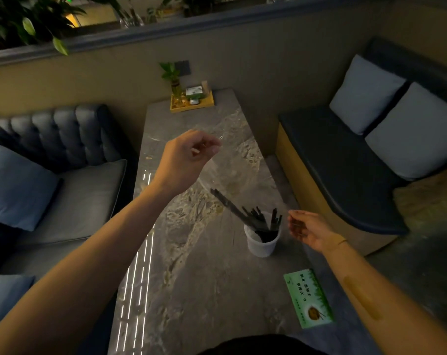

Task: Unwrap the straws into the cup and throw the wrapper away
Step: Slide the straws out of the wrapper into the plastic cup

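Note:
A white cup (262, 243) stands on the marble table (204, 290), right of centre. Several dark straws (253, 217) lean out of it, one long straw slanting up to the left. A clear plastic wrapper (232, 165) stretches in the air above the cup. My left hand (189, 156) is raised above the table and pinches the wrapper's upper end. My right hand (308, 230) is just right of the cup, its fingers curled at the wrapper's lower end; whether they grip it is hard to see.
A green printed card (310, 298) lies near the table's front right edge. A yellow tray (191, 103) with a small plant and boxes sits at the far end. A dark sofa (63, 160) is on the left, a bench with cushions (371, 139) on the right.

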